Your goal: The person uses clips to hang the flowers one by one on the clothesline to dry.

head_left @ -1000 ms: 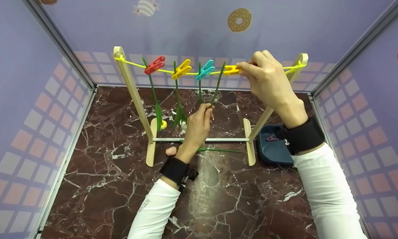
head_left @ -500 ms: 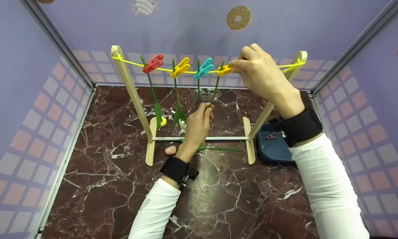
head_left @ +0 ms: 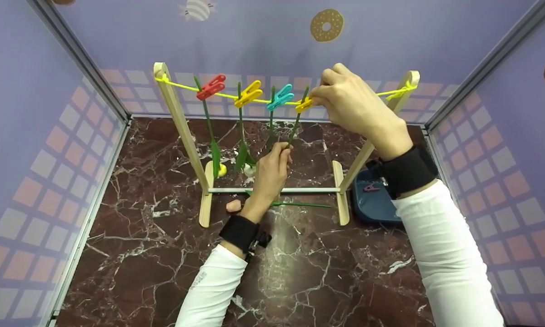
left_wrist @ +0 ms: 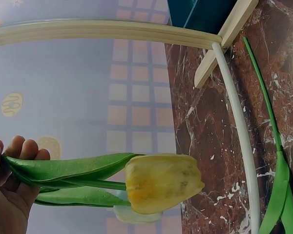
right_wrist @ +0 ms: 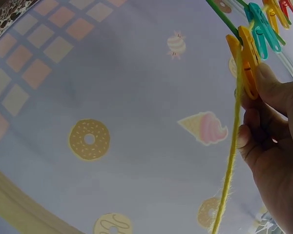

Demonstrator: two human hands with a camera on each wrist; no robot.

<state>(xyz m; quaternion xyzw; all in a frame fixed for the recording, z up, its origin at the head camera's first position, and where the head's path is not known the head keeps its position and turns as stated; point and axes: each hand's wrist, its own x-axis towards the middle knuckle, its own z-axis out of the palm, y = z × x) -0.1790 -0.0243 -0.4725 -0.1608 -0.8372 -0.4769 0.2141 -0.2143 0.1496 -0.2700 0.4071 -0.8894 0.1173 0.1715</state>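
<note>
My left hand (head_left: 272,170) grips an upside-down yellow tulip (left_wrist: 161,183) by its leaves and stem; the head view hides its bloom behind the hand. At the stem's upper end, my right hand (head_left: 356,102) pinches a yellow clothespin (head_left: 303,105), its jaws around the stem and the yellow cord (right_wrist: 228,175). To the left along the cord, red (head_left: 211,87), yellow (head_left: 248,94) and turquoise (head_left: 280,97) clothespins each hold a hanging flower stem. A pale tulip (left_wrist: 136,214) shows behind the yellow one in the left wrist view.
Wooden posts (head_left: 181,127) carry the cord, joined low by a white bar (head_left: 317,190). A tulip with a pink bloom (head_left: 233,205) lies on the marble surface in front. At right stands a dark blue tray (head_left: 377,211) with a pink clothespin (head_left: 371,188).
My right hand has moved left, bringing the yellow clothespin from beside the stem onto it and the cord. My left hand has stayed nearly still, gripping the tulip.
</note>
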